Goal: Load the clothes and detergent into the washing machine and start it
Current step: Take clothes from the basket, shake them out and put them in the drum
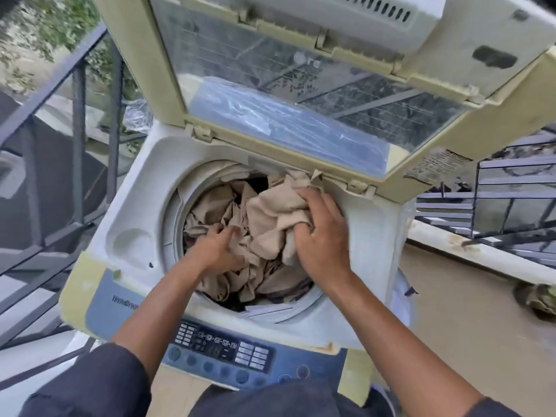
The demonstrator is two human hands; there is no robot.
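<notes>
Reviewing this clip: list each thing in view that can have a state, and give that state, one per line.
Cream top-loading washing machine: lid up, drum exposed.
Clear-windowed folding lid: raised, folded at its hinge.
Beige crumpled clothes: piled in the drum, some bunched up by the rim.
Blue control panel: untouched.
Left hand: pressing into the clothes.
Right hand: gripping a bunch of cloth.
</notes>
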